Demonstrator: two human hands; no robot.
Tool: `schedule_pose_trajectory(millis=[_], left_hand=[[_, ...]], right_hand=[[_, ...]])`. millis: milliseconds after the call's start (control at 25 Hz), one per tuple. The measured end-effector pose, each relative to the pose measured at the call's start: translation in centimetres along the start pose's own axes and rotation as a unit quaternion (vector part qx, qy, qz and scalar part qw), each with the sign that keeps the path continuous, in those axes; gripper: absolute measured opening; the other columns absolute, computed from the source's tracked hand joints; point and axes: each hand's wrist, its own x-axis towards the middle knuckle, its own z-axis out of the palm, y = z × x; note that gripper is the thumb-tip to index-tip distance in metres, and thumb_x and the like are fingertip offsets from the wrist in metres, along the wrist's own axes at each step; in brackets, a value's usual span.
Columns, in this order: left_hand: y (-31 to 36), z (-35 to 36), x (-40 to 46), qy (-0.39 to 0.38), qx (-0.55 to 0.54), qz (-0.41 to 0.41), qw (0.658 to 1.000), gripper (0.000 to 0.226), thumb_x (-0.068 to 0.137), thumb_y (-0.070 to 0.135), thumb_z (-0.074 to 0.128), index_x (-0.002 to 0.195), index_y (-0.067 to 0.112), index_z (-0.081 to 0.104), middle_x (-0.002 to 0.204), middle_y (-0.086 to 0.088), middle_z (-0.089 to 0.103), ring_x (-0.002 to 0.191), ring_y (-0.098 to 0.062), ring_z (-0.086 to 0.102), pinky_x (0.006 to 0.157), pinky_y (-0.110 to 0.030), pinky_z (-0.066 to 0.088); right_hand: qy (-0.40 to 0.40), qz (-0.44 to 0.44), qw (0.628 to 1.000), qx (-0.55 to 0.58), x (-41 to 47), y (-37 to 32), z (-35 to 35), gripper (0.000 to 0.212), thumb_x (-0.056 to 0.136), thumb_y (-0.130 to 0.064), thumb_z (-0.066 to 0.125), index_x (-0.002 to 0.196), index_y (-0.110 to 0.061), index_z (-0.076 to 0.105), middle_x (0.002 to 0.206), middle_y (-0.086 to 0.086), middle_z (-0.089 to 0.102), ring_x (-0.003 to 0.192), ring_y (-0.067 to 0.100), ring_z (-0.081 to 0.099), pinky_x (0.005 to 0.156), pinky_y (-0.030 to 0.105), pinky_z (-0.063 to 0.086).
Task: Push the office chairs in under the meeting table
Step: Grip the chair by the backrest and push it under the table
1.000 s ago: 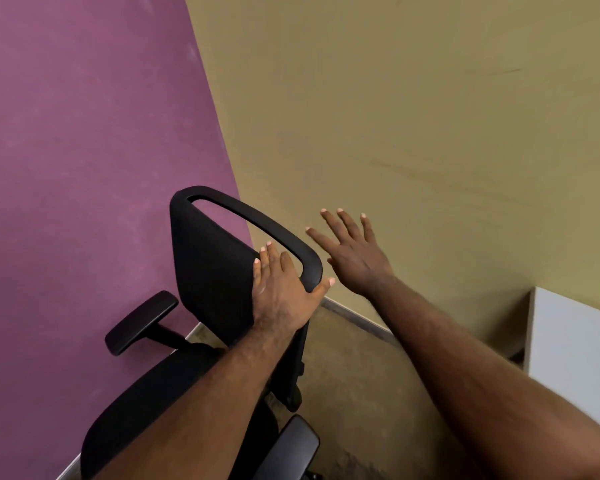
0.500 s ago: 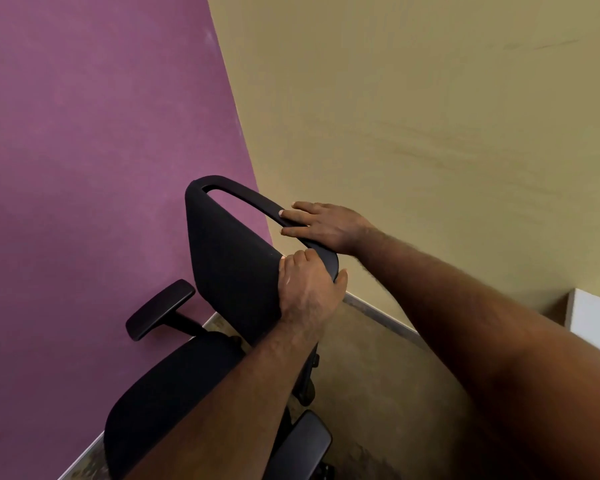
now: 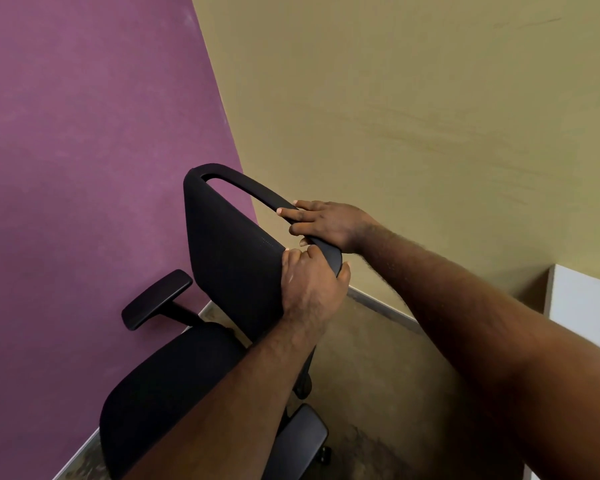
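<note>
A: Gripping anything right now?

B: Yes, both hands are on 1 black office chair (image 3: 229, 251). Nearest to me, its near armrest (image 3: 297, 441) sits low in view, just right of my left forearm, with a caster (image 3: 324, 455) showing beside it on the floor (image 3: 378, 393). The seat (image 3: 160, 386) is just left of that forearm, which crosses over its edge.

A: And the left hand?

B: My left hand (image 3: 309, 285) is curled over the near corner of the backrest: fingers folded onto the fabric side, thumb hooked round the outer edge of the frame. It holds the chair firmly.

A: The right?

B: My right hand (image 3: 329, 225) lies on the top bar (image 3: 250, 187) of the backrest, just beyond the left hand. The fingers point along the bar and wrap it, and the thumb tip shows under the bar, so it grips too. The 2 hands are close together without touching, as far as I can tell.

A: Where does the chair stand?

B: In a corner of the room. The seat faces the purple wall (image 3: 84, 150), and the far armrest (image 3: 156, 299) sticks out toward it. The backrest is tilted in my view. Behind the chair the tan wall (image 3: 413, 116) meets the purple one, with a pale skirting strip (image 3: 381, 306) along its foot.

A: Any table?

B: A white surface (image 3: 582, 306) shows at the right edge, well apart from the chair; I cannot tell what it is.
</note>
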Motion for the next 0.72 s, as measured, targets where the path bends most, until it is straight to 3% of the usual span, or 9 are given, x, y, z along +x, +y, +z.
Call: schedule_pose_trajectory(millis=[320, 720], left_hand=[[-0.1, -0.6, -4.1, -0.034, -0.010, 0.074, 0.997, 0.060, 0.087, 0.054, 0.056, 0.112, -0.001, 0.057, 0.102, -0.013, 0.066, 0.103, -0.025, 0.054, 0.106, -0.039, 0.032], [-1.7, -2.1, -11.3, -0.072, -0.037, 0.182, 0.980, 0.061, 0.087, 0.054, 0.057, 0.116, 0.000, 0.055, 0.107, -0.013, 0.065, 0.108, -0.025, 0.052, 0.109, -0.040, 0.031]], right_hand=[[-0.028, 0.090, 0.995, -0.024, -4.4, -5.2, -1.4, 0.025, 0.101, -0.023, 0.047, 0.124, -0.012, 0.052, 0.160, 0.001, 0.019, 0.138, 0.038, 0.034, 0.103, 0.048, 0.040], [-0.046, 0.207, 0.976, -0.040, -9.5, -14.2, -2.9, 0.025, 0.101, -0.025, 0.047, 0.123, -0.014, 0.051, 0.161, -0.001, 0.017, 0.115, 0.033, 0.052, 0.086, 0.045, 0.048]])
